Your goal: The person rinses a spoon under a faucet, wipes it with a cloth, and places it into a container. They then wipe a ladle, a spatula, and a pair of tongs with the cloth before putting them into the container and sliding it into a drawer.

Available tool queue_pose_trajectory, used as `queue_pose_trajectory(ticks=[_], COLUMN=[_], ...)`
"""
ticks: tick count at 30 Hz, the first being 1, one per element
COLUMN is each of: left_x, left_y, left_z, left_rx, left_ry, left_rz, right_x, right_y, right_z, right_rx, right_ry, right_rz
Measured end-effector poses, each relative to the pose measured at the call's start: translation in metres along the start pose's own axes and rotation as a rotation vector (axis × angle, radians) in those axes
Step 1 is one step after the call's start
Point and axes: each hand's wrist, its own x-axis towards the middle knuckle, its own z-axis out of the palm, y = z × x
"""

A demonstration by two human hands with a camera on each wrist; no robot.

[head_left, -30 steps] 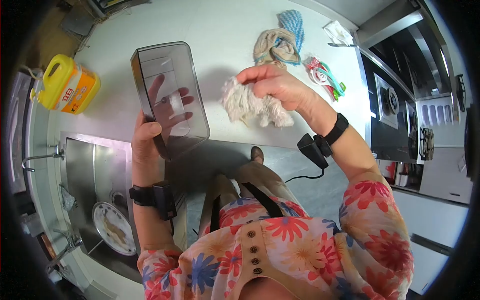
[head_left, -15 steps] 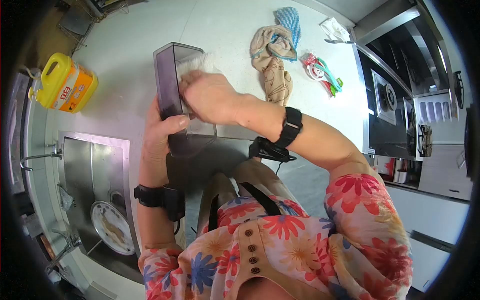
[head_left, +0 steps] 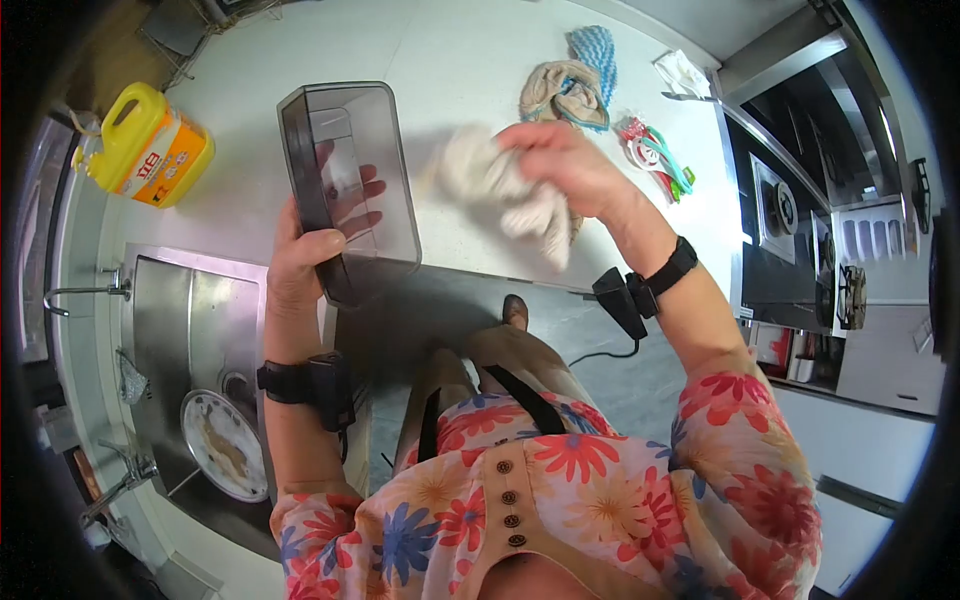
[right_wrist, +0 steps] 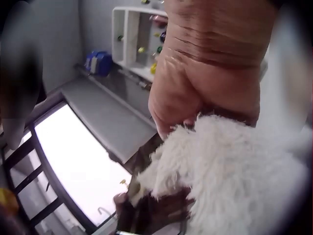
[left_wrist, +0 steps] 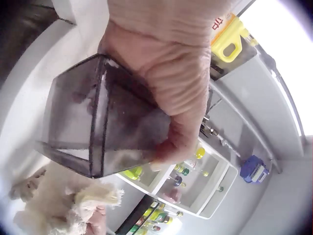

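Note:
A clear grey plastic bin (head_left: 385, 200) is tilted above the counter in the head view, its open side facing right. My left hand (head_left: 305, 250) grips it, thumb on the near wall and fingers showing through behind. To its right, my right hand (head_left: 570, 168) pinches a fluffy white cloth (head_left: 480, 170), blurred and hanging down, apart from the bin. In the left wrist view the bin (left_wrist: 122, 122) is under the thumb, with the cloth (left_wrist: 63, 205) below it. The shaggy cloth (right_wrist: 215, 171) hangs from my right hand (right_wrist: 210, 73) in the right wrist view.
A yellow jug (head_left: 155, 150) stands at the left of the counter (head_left: 440, 60). Beige and blue cloths (head_left: 565, 90) and a bundle of coloured items (head_left: 655, 160) lie at the back right. Lower left, a sink (head_left: 165, 330) holds a plate (head_left: 225, 445). The stove (head_left: 785, 200) is at right.
Half a second ago my right hand was at the bin's opening with the white cloth; it has moved back right, cloth still held. The bin has turned so its open side shows more.

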Motion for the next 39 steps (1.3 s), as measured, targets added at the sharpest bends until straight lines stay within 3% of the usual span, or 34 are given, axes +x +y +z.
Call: queue_pose_trajectory(ticks=[2,6,8,11,13,16,21,24,26,28,30,31,39], left_x=[0.001,0.001,0.006,0.006,0.0,-0.001,0.003,0.006,0.004,0.004,0.005,0.006,0.018], left_y=[-0.001,-0.009,-0.019,-0.018,-0.005,-0.002,-0.006,0.005,0.008,0.007,0.001,-0.002,0.011], left_z=[0.007,0.035,0.035,0.032,0.034,0.044,0.047,0.046,0.046,0.052,0.059,0.063,0.071], left_rx=[-0.201,-0.417,-0.413,-0.424,-0.189,-0.062,-0.05,-0.025,-0.002,0.035,0.079,0.125,0.125], left_ry=[-0.105,-0.119,-0.095,-0.109,0.031,0.223,0.343,0.391,0.393,0.389,0.354,0.321,0.346], left_rz=[0.01,-0.021,-0.06,-0.033,-0.138,-0.161,-0.069,-0.01,-0.001,-0.073,-0.103,-0.131,-0.129], right_x=[-0.001,0.019,0.027,0.031,0.03,0.037,0.048,0.023,0.016,0.018,0.022,0.025,0.01], right_y=[0.023,0.017,0.008,0.009,0.001,-0.011,-0.008,-0.008,0.003,0.007,0.002,-0.006,-0.005], right_z=[-0.01,0.036,0.053,0.056,0.059,0.066,0.068,0.083,0.089,0.083,0.064,0.061,0.068], right_rx=[0.894,1.204,1.185,1.014,0.967,0.805,0.507,0.305,0.547,0.583,0.714,0.786,0.98], right_ry=[0.17,0.216,0.225,0.408,0.423,0.458,0.467,0.413,0.414,0.42,0.306,0.301,0.314], right_rz=[-0.089,-0.195,-0.273,-0.166,-0.156,-0.169,-0.218,-0.038,-0.171,-0.163,-0.074,-0.162,-0.104])
